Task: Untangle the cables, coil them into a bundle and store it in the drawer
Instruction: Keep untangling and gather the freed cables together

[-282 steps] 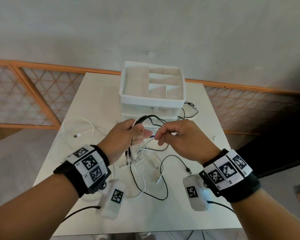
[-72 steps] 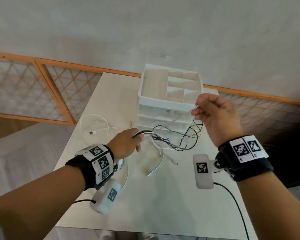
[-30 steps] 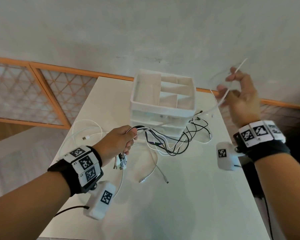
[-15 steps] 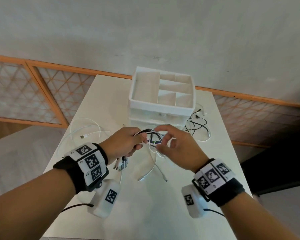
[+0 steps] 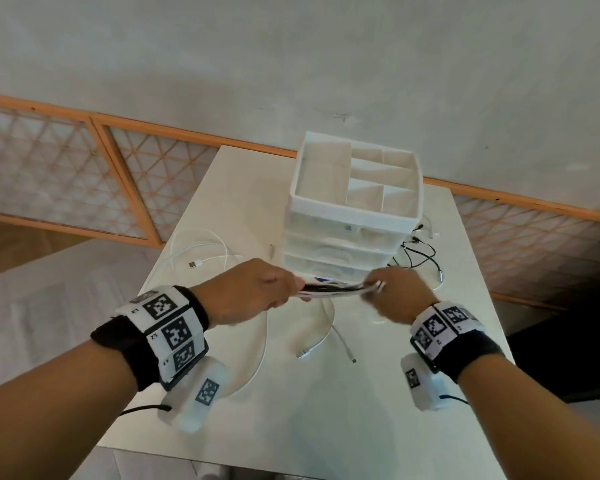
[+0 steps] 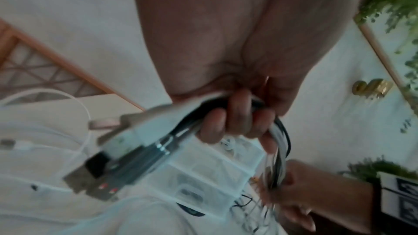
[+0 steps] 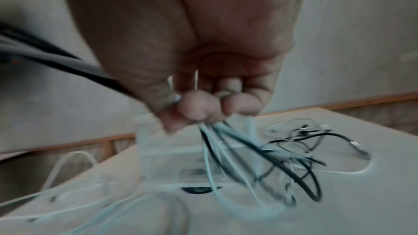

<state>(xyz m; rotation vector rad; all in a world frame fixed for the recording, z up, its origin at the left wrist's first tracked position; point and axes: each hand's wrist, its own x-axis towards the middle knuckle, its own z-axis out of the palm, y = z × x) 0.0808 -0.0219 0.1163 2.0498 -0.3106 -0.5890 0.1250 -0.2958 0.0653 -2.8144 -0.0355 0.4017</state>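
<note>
A bundle of black and white cables runs taut between my two hands just in front of the white drawer unit. My left hand grips one end with its fingers curled round the strands, and several plugs stick out behind the fist. My right hand grips the bundle a short way to the right, its fingertips closed on it. Loose cable tails hang below that hand to the table. The unit's drawers look closed.
A separate white USB cable lies coiled on the table at the left. Black cable ends lie right of the drawer unit. White cable ends trail on the white table between my wrists. A lattice railing stands behind.
My right hand came back from high on the right to the bundle, took hold beside the left hand and drew right, pulling the strands straight. The left hand kept its grip.
</note>
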